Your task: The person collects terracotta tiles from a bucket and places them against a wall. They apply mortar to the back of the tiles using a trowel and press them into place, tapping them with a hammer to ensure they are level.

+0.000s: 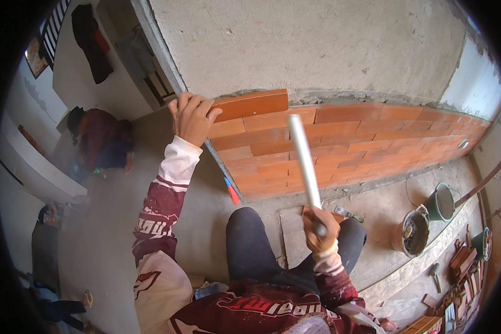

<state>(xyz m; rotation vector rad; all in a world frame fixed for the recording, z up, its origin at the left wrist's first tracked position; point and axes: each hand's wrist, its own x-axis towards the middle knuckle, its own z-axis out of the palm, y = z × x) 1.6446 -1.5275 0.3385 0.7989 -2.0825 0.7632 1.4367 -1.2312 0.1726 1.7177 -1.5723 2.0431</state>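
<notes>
My left hand [192, 118] grips the outer end of a terracotta brick tile [256, 104], its thumb on the tile's face. This tile lies at the left end of the top row, against the cement wall [317, 44]. A thin pale line crosses its face. My right hand [321, 229] is closed around the lower part of a silver metal tube [305, 161], held up in front of the tiled wall [339, 145] and apart from my left hand. The tube's upper end is near the tile's lower right corner.
A trowel [349, 214] lies beside my right knee. Buckets [441, 201] stand at the right, one holding dark material. Loose tiles [463, 267] and a dark-headed tool [436, 276] lie lower right. A red-and-blue object [231, 191] touches the wall's left edge. Another person [101, 139] bends at the left.
</notes>
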